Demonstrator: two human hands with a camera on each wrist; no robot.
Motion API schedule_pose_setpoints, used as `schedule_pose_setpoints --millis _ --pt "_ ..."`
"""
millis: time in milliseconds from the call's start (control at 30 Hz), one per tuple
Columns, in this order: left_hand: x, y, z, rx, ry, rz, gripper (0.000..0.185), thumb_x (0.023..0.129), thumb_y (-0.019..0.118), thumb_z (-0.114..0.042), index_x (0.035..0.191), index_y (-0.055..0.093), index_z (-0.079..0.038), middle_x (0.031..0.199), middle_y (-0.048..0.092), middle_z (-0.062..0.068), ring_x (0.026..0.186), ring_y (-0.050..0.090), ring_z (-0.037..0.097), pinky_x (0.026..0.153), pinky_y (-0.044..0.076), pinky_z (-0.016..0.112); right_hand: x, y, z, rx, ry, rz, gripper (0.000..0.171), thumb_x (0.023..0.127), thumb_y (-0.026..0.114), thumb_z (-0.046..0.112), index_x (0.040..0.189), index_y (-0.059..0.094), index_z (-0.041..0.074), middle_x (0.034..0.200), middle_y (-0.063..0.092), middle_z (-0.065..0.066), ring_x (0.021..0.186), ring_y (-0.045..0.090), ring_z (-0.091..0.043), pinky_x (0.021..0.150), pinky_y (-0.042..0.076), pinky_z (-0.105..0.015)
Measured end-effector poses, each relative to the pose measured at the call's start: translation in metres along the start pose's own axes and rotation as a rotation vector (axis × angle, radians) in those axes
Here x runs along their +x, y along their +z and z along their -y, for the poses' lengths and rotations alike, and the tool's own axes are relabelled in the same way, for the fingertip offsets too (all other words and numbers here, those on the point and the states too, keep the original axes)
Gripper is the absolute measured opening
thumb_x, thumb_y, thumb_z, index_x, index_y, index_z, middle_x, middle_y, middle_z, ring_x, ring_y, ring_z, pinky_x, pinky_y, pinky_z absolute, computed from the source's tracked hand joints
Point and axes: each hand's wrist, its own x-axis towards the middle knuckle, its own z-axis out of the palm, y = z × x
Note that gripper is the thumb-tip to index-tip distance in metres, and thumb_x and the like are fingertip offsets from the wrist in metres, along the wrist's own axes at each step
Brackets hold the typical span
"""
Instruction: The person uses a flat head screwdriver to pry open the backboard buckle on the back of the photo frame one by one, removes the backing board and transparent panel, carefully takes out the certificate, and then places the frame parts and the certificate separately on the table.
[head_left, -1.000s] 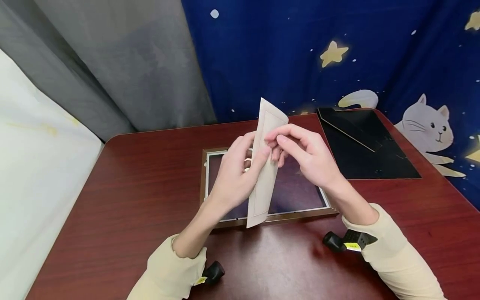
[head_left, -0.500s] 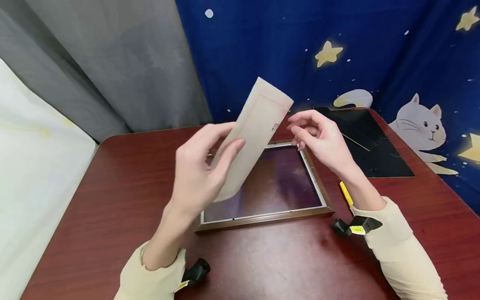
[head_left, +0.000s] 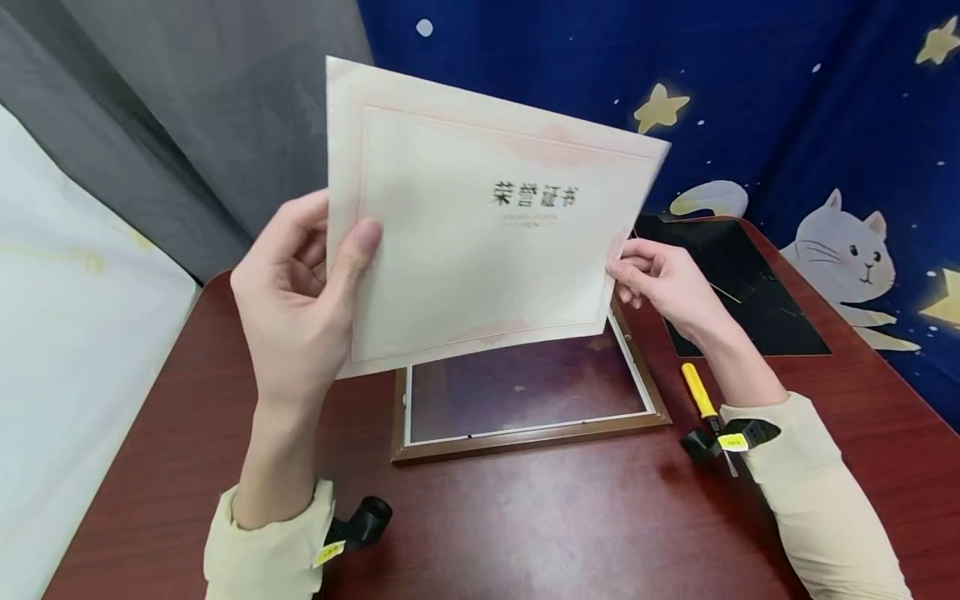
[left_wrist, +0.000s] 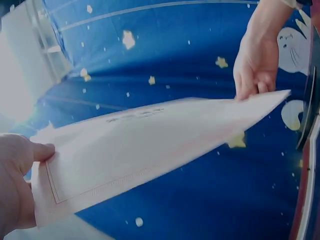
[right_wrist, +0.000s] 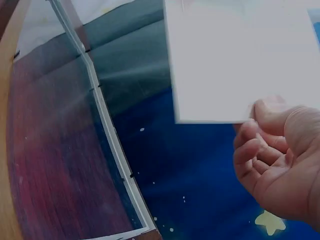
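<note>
A cream paper certificate point(head_left: 480, 258) with a thin pink border and dark Chinese lettering is held up, tilted, above the table. My left hand point(head_left: 300, 292) grips its left edge, thumb across the front and fingers behind. At the opposite edge my right hand point(head_left: 667, 279) pinches the paper between thumb and fingers, which the right wrist view shows at the certificate's border point(right_wrist: 220, 75). Below the paper lies a brown picture frame point(head_left: 525, 440) with a white inner edge and a clear pane; its far side is hidden by the certificate.
A black backing board point(head_left: 780, 308) lies at the table's back right. A yellow-handled screwdriver point(head_left: 697, 390) rests near my right wrist, partly behind the wrist camera. A blue starry curtain point(head_left: 510, 50) hangs behind the red-brown table point(head_left: 525, 525).
The certificate, seen narrow and bent before, is now spread out facing me and raised. My left hand moved left with it; my right hand let go, then took its right edge.
</note>
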Motion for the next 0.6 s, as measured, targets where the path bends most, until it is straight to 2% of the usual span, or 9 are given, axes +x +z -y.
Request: schedule_pose_setpoints --millis 133,200,267,367,467,533,600 --pt "0.006 -0.012 0.023 0.042 -0.070 -0.032 0.022 0.093 0.070 0.000 0.115 0.072 0.001 0.082 0.067 0.014 0.066 0.065 0.019 0.064 0.055 0.022 0.002 -0.004 0.000 -0.017 0.005 -0.076 0.014 0.100 0.066 0.017 0.098 0.069 0.004 0.066 0.056 -0.002 0.057 0.048 -0.015 0.049 0.041 -0.023" --pt "0.008 -0.018 0.037 0.085 -0.119 -0.024 0.024 0.096 0.068 -0.004 0.119 0.072 -0.002 0.080 0.064 0.011 0.062 0.059 0.016 0.059 0.050 0.021 0.004 -0.005 0.001 -0.025 0.016 -0.113 0.014 0.100 0.067 0.017 0.097 0.070 0.004 0.066 0.056 -0.002 0.056 0.047 -0.015 0.049 0.042 -0.023" --pt "0.009 -0.024 0.050 0.144 -0.182 0.001 0.027 0.099 0.065 -0.007 0.125 0.070 -0.005 0.081 0.064 0.009 0.062 0.059 0.015 0.058 0.049 0.022 0.008 -0.005 0.000 -0.032 0.037 -0.139 0.017 0.100 0.067 0.018 0.099 0.069 0.002 0.067 0.056 -0.001 0.056 0.047 -0.015 0.050 0.044 -0.023" --pt "0.008 -0.034 0.067 0.214 -0.341 0.063 0.034 0.100 0.063 -0.012 0.134 0.065 -0.006 0.090 0.064 0.008 0.071 0.062 0.016 0.064 0.051 0.022 0.017 -0.005 -0.005 -0.078 0.090 -0.162 0.022 0.100 0.066 0.022 0.102 0.068 0.000 0.069 0.057 0.001 0.057 0.048 -0.015 0.052 0.045 -0.023" --pt "0.006 -0.043 0.083 0.304 -0.498 0.135 0.037 0.101 0.063 -0.015 0.135 0.063 -0.002 0.100 0.065 0.008 0.082 0.064 0.016 0.071 0.053 0.022 0.027 -0.006 -0.012 -0.127 0.140 -0.156 0.029 0.101 0.064 0.025 0.107 0.066 -0.003 0.070 0.058 0.001 0.059 0.050 -0.015 0.053 0.046 -0.023" --pt "0.004 -0.049 0.096 0.348 -0.582 0.179 0.036 0.100 0.063 -0.017 0.131 0.063 0.002 0.103 0.065 0.008 0.082 0.061 0.015 0.070 0.050 0.021 0.034 -0.007 -0.017 -0.165 0.166 -0.137 0.031 0.102 0.063 0.027 0.109 0.066 -0.004 0.071 0.058 0.001 0.060 0.050 -0.016 0.054 0.047 -0.023" --pt "0.002 -0.053 0.109 0.398 -0.631 0.218 0.034 0.101 0.062 -0.017 0.128 0.064 0.003 0.101 0.064 0.010 0.077 0.056 0.016 0.064 0.046 0.022 0.041 -0.008 -0.022 -0.187 0.187 -0.101 0.031 0.102 0.063 0.026 0.109 0.066 -0.004 0.071 0.057 -0.001 0.060 0.050 -0.015 0.054 0.047 -0.024"
